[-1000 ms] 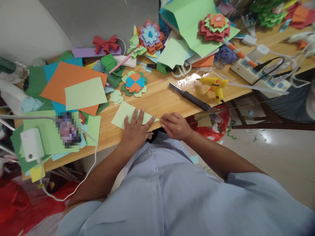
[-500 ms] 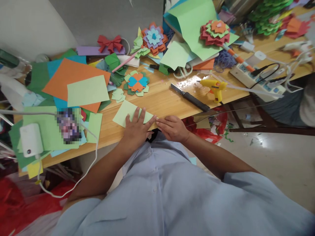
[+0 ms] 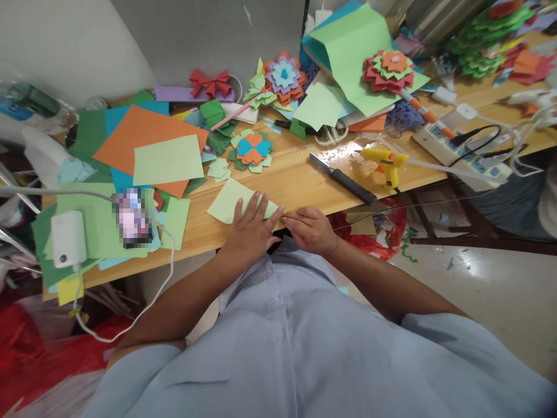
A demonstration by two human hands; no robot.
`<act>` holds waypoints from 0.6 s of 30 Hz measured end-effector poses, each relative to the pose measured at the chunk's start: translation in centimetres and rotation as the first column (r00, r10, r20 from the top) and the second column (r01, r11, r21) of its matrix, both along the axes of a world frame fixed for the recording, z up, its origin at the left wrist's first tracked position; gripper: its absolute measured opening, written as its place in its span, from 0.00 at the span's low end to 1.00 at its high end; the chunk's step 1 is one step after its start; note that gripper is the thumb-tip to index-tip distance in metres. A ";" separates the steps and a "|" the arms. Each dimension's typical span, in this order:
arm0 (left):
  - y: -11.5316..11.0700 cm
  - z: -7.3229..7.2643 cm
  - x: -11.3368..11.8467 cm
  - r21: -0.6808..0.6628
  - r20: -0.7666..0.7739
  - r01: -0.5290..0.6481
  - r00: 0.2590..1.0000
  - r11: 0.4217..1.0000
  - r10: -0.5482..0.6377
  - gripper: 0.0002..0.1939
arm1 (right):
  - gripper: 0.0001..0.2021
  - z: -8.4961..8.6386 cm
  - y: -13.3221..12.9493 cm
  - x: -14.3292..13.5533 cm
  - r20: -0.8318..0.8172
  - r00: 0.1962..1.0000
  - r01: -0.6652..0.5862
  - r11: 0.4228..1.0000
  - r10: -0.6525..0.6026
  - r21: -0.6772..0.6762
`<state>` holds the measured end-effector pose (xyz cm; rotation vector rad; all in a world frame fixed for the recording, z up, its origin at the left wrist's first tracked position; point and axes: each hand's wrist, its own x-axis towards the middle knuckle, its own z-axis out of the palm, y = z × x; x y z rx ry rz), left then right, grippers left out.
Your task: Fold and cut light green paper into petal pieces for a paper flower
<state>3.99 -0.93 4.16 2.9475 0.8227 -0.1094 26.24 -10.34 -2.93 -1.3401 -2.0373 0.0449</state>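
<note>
A light green paper piece [image 3: 227,200] lies at the table's front edge. My left hand [image 3: 251,226] rests on it with the fingers spread. Touching the paper's right corner, beside the left fingertips, my right hand [image 3: 311,230] has its fingers pressed together at the corner. Just behind the paper are small pale green cut pieces [image 3: 219,169] and a paper flower [image 3: 252,150] in blue, orange and green. To the right lies a black-handled cutter [image 3: 348,183].
A yellow glue gun [image 3: 385,164] and a power strip [image 3: 461,154] with cables lie at the right. Coloured sheets [image 3: 148,136], a phone [image 3: 133,217] and a white power bank [image 3: 69,238] are at the left. Scissors [image 3: 331,134] lie further back.
The view has shifted slightly, so the table's things appear a little further right. Both hands keep nearly the same place at the paper.
</note>
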 end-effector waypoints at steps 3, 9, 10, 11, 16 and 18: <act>-1.2 -0.3 -0.2 0.000 0.021 0.044 0.999 0.999 -0.044 0.45 | 0.20 -0.2 0.0 0.1 -0.002 1.000 -0.021 1.000 0.021 -0.020; -2.1 -1.9 -0.7 0.004 -0.015 0.079 0.997 0.997 -0.079 0.45 | 0.18 -0.2 0.1 0.0 -0.025 1.000 -0.011 1.000 0.010 -0.026; -2.0 -2.1 -0.7 0.013 -0.017 0.082 0.996 0.997 -0.082 0.45 | 0.18 -0.1 0.1 0.0 -0.029 0.999 -0.014 1.000 0.013 -0.027; -1.9 -2.2 -0.8 0.020 -0.017 0.084 0.996 0.996 -0.084 0.45 | 0.17 -0.1 0.1 -0.1 -0.034 0.999 -0.014 1.000 0.013 -0.026; -1.5 -2.5 -1.1 0.023 -0.011 0.081 0.997 0.996 -0.081 0.45 | 0.17 -0.3 0.0 -0.1 -0.049 0.999 0.011 1.000 -0.012 -0.028; -1.5 -2.4 -1.2 0.026 -0.009 0.079 0.997 0.997 -0.079 0.44 | 0.17 -0.4 0.0 -0.1 -0.049 0.999 0.007 1.000 -0.009 -0.030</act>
